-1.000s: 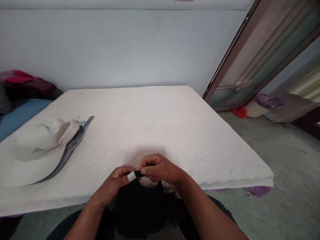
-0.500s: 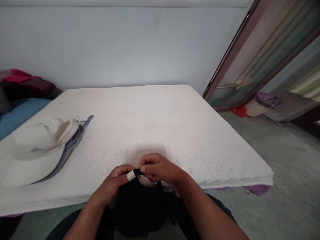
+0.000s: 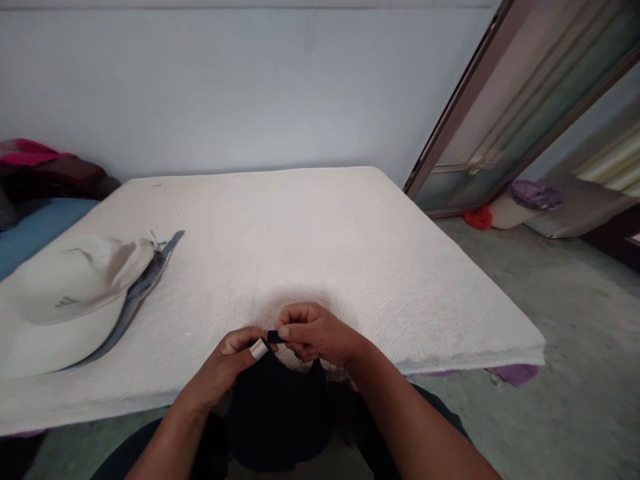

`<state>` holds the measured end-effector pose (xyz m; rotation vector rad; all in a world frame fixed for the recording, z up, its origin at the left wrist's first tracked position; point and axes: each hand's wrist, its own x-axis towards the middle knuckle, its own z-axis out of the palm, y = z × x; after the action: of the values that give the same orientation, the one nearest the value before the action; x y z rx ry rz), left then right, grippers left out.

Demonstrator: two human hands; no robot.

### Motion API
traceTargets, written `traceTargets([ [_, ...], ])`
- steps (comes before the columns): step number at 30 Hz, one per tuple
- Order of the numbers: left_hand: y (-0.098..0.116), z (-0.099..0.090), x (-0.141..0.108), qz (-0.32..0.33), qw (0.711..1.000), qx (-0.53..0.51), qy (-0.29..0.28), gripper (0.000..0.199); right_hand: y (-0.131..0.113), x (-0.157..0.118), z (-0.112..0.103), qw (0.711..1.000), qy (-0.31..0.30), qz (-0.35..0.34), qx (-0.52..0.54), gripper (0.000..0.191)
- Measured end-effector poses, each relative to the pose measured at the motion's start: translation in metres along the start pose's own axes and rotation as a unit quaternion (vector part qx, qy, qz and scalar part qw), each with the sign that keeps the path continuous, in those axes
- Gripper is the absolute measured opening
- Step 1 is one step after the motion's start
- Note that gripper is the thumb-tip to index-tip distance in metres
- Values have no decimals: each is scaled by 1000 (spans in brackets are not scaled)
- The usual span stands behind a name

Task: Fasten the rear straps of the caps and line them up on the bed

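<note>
Black cloth item [image 3: 280,420] sits at six o'clock, by the near edge of the white cover [image 3: 300,233], which spreads wide toward twelve; my left hand [image 3: 227,363] and right hand [image 3: 315,333] pinch its strap [image 3: 275,337].

We observe the cap [image 3: 75,287] on the padded surface [image 3: 310,247], at left. The wall [image 3: 215,93] stands behind that surface.

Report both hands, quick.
Left hand: closed, pinching a small white tab by the black cap.
Right hand: closed, pinching the end of a short black strap.
</note>
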<state>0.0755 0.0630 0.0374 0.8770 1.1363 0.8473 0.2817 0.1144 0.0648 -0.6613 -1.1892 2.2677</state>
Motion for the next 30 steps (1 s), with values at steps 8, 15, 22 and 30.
traceTargets([
  [8, 0, 1, 1, -2, 1000, 17, 20, 27, 2, 2, 2, 999, 17, 9, -40, 15],
  [15, 5, 5, 0, -2, 1000, -3, -14, 23, 1, 1, 2, 1000, 4, 1, 8, 12],
  [22, 1, 4, 0, -30, 999, -9, 19, 31, -1, 2, 4, 999, 24, 23, -30, 15],
  [30, 2, 4, 0, -8, 1000, 7, 14, 29, -1, 1, 2, 999, 15, 34, 11, 17],
])
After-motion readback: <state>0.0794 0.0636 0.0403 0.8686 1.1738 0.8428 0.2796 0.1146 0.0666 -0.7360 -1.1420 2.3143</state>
